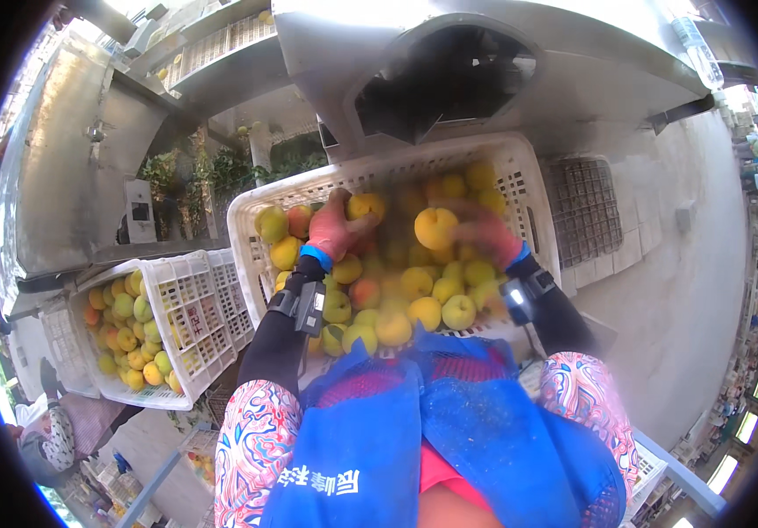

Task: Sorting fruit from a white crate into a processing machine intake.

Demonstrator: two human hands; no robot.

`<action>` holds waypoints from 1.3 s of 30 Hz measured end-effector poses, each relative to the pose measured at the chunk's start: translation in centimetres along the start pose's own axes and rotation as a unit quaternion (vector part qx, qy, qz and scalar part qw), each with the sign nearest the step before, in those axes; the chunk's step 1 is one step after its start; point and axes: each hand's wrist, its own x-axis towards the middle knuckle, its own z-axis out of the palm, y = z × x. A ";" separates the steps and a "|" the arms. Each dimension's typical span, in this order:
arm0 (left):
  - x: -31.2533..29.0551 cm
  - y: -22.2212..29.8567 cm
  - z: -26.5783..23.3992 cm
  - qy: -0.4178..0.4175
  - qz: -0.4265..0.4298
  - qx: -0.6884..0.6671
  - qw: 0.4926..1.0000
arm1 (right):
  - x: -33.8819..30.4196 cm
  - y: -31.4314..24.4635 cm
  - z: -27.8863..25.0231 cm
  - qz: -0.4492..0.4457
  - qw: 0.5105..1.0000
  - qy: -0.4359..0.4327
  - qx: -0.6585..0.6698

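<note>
A white plastic crate (533, 189) full of yellow-green peaches, some blushed red, stands in front of me. In its left half, my left hand (333, 231) is closed around a yellow peach (366, 207), thumb and fingers at its sides. My right hand (491, 233) reaches in from the right and grips another yellow peach (435, 229), held above the rest; the fingers are partly blurred. Both hands look reddish, as if gloved, with blue bands at the wrists. More loose peaches (459, 312) lie close below both hands, along the near side.
A metal machine with a dark opening (445, 84) rises right behind the crate. At the left, a tilted white crate (198, 308) holds more peaches. A dark grid panel (581, 211) is to the right. A person (58, 431) is at lower left.
</note>
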 end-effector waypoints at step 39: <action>-7.3 14.0 -2.7 -0.179 -0.068 -0.689 0.699 | 4.1 -9.0 9.5 -0.384 0.847 0.183 -0.319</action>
